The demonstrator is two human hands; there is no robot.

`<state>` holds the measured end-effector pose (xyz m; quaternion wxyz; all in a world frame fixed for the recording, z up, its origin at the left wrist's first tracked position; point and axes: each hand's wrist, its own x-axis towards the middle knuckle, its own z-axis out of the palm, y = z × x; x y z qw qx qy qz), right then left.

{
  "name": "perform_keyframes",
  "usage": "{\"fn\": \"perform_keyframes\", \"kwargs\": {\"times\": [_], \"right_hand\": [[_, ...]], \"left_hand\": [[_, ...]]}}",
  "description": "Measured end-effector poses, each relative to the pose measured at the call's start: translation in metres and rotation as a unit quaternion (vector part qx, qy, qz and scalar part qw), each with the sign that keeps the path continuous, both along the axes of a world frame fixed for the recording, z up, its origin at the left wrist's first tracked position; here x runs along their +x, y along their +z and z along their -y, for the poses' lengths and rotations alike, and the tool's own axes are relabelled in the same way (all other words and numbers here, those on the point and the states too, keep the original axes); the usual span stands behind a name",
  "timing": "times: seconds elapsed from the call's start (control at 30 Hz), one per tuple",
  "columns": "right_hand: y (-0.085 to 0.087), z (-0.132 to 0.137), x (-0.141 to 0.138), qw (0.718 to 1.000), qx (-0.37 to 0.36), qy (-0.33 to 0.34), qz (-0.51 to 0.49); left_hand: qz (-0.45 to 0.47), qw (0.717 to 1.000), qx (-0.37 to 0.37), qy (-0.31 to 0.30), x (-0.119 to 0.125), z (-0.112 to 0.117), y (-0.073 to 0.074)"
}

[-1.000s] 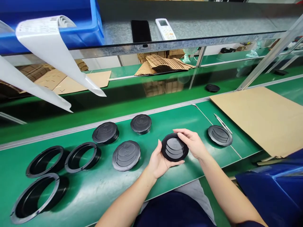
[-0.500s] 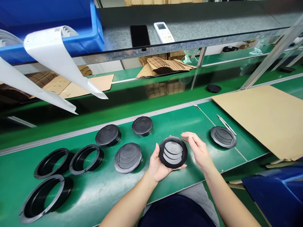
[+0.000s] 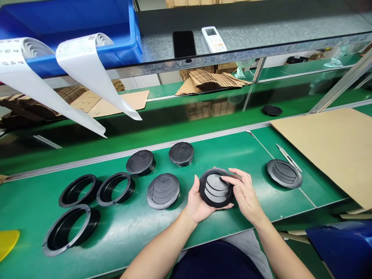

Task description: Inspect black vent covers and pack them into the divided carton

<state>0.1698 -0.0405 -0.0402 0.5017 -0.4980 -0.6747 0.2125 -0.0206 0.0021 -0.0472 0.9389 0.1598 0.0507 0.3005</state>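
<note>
Louvred round vent [image 3: 216,188] sits in the left hand [image 3: 199,203], held above the worktop [image 3: 223,149] near its front edge, with slats facing up and dark gaps around them. The left hand cups it, thumb by the left rim and fingers beneath; the right hand [image 3: 245,195] is loosely spread, its index fingertip at the upper slat and the other fingers about the right rim. How hard that fingertip presses, I cannot tell. Too much force on one side of a slat could bend it or spring it from its pivot, since the slats look thin. A push towards the right rim could also tip the vent out of the left palm, because the firmer support seems to lie on the left and underneath; a drop so close to the edge might mark the face or send it to the floor. Reaching right carries another risk: the utility knife [image 3: 289,157] lies just beside a second round vent [image 3: 284,173], where a careless grab could scratch the part or nick a finger. On the left, three open rings [image 3: 92,228] stand close together, so a sweeping forearm could knock one into another.
</note>
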Motion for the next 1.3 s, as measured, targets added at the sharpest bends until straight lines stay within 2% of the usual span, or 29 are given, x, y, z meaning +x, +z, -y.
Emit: {"fn": "perform_keyframes", "kwargs": {"times": [0.23, 0.57, 0.83, 1.1, 1.3], "right_hand": [[-0.001, -0.002, -0.001, 1.0, 0.003, -0.005, 0.017], [0.002, -0.006, -0.001, 0.999, -0.005, 0.01, 0.033], [0.008, -0.016, -0.004, 0.995, -0.011, 0.022, 0.099], [0.012, -0.016, -0.005, 0.999, -0.039, 0.03, -0.009], [0.006, -0.01, -0.004, 0.995, -0.082, 0.022, -0.056]], "left_hand": [[-0.002, 1.0, -0.007, -0.017, 0.001, 0.001, -0.001], [0.008, 1.0, -0.026, -0.012, 0.0, 0.001, 0.007], [0.042, 0.997, -0.066, 0.0, 0.002, 0.003, 0.01], [-0.006, 0.996, -0.09, 0.003, 0.002, 0.0, 0.012], [-0.016, 0.991, -0.132, 0.023, 0.003, -0.001, 0.015]]}}
